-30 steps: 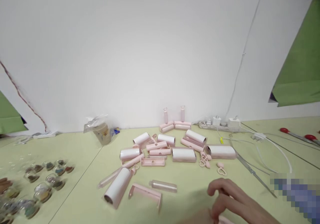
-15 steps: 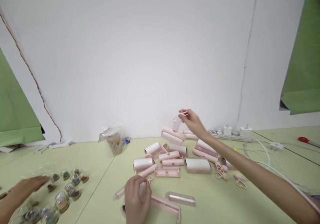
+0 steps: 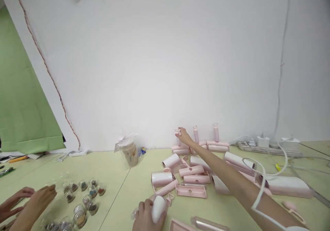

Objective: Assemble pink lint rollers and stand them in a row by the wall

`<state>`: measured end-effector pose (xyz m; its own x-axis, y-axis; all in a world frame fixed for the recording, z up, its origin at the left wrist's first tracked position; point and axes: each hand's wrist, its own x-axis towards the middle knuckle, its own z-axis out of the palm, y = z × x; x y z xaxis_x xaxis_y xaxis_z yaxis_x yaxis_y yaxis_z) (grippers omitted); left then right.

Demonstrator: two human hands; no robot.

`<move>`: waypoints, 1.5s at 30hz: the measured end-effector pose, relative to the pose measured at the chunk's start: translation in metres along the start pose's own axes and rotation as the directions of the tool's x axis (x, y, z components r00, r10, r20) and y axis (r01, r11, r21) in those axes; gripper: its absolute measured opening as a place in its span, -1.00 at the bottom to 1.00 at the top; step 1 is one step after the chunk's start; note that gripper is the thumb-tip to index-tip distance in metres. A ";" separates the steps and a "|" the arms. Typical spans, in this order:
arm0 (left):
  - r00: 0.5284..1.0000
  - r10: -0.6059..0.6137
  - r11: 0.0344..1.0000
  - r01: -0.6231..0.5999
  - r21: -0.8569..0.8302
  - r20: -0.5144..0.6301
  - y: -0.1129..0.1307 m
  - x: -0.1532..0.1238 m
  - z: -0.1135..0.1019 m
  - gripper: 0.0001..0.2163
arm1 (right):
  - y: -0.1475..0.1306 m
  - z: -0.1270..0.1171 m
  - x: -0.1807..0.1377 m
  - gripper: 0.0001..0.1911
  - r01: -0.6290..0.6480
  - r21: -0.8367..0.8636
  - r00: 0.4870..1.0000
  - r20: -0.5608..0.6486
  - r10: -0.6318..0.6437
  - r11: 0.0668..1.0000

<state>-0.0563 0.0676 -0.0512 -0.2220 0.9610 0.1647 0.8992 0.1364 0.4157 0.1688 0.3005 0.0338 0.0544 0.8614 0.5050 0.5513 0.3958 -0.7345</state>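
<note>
My right hand (image 3: pixel 183 136) reaches far back to the wall, fingers pinched on the handle top of a pink lint roller (image 3: pixel 178 145) that stands upright left of two other standing rollers (image 3: pixel 196 134). My left hand (image 3: pixel 144 218) is at the near edge, wrapped round a white paper roll (image 3: pixel 158 208). Between them lies a pile of pink roller frames, handles and white rolls (image 3: pixel 191 171). A flat pink cover (image 3: pixel 191 191) lies in front of it.
Another person's two hands (image 3: pixel 28 200) hover at the lower left near several small domed jars (image 3: pixel 85 196). A cup in a plastic bag (image 3: pixel 130 152) stands by the wall. A power strip (image 3: pixel 268 149) with chargers lies at the right; a white cable (image 3: pixel 261 186) crosses my right forearm.
My right arm stretched to the back and lowered the pink roller beside the two standing ones. My left hand closed round the white roll. The view swung left.
</note>
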 end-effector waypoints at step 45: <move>0.698 0.178 -0.470 0.680 -0.563 0.694 0.161 -0.080 0.035 -0.60 | 0.028 -0.182 -0.297 -0.32 -0.492 0.180 0.860 0.253 0.443 0.852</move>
<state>0.1199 0.0210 -0.0286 0.2672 0.8617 -0.4314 -0.7857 0.4540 0.4202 0.3196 -0.0019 -0.0542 0.0807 0.9967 -0.0058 0.2930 -0.0293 -0.9557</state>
